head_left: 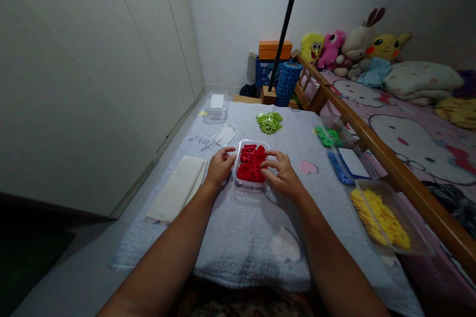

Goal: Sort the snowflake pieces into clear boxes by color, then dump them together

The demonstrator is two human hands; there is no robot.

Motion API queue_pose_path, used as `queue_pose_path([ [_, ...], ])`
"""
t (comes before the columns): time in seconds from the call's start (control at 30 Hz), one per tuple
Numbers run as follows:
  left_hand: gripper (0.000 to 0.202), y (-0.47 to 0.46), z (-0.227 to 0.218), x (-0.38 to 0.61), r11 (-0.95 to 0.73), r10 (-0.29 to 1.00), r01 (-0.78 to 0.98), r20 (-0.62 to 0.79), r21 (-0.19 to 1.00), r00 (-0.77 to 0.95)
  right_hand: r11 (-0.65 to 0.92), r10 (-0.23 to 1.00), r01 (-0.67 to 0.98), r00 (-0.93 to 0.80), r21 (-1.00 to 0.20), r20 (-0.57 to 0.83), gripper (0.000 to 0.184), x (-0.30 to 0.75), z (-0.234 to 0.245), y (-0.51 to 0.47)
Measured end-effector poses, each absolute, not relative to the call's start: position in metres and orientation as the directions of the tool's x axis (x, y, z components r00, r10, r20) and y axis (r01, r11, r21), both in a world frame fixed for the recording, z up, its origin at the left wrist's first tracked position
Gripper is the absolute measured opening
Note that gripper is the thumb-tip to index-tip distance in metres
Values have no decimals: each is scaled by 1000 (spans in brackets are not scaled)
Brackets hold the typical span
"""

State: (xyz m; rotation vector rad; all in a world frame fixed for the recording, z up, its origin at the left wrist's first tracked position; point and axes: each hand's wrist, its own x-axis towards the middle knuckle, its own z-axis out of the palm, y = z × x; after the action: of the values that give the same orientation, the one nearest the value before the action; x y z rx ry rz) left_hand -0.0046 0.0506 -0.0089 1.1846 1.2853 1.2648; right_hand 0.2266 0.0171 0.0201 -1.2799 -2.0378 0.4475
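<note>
A small clear plastic box [238,184] full of red pieces [251,163] stands on a grey quilted blanket [241,237] in front of me. My left hand [220,166] is curled against the box's left side, fingers closed on its rim. My right hand [283,173] rests at the box's right side, fingers bent and touching the red pieces at the edge. Both forearms reach in from the bottom of the view.
A pile of light green pieces [269,122], darker green pieces [327,136], blue pieces [337,168] and a clear tray of yellow pieces [379,218] lie around. An empty clear box [216,105] and folded cream cloth [178,188] sit left. A wooden bed rail [386,158] runs along the right.
</note>
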Motion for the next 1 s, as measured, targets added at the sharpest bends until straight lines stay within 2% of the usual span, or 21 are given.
queue_pose_path([
  [0.17, 25, 54, -14, -13, -127, 942, 381, 231, 916, -243, 359, 912, 589, -56, -724, 407, 15, 239, 7, 27],
  [0.27, 24, 55, -14, -15, -150, 913, 625, 349, 766, -209, 298, 920, 584, 37, -755, 391, 17, 244, -7, 32],
  [0.37, 29, 54, -13, -13, -82, 917, 788, 357, 610, -180, 237, 928, 568, 107, -788, 356, 21, 247, -19, 36],
  [0.53, 40, 51, -14, -9, 12, 942, 875, 287, 484, -172, 170, 931, 542, 186, -823, 314, 22, 246, -27, 39],
  [0.7, 47, 53, -19, -7, 22, 952, 913, 269, 407, -143, 187, 933, 572, 150, -799, 326, 20, 247, -29, 40],
  [0.87, 44, 55, -19, -8, 15, 955, 941, 274, 338, -114, 188, 938, 588, 129, -787, 321, 20, 248, -29, 40],
  [1.0, 32, 54, -15, -9, 6, 955, 954, 282, 300, -94, 194, 938, 590, 123, -784, 324, 19, 247, -28, 39],
])
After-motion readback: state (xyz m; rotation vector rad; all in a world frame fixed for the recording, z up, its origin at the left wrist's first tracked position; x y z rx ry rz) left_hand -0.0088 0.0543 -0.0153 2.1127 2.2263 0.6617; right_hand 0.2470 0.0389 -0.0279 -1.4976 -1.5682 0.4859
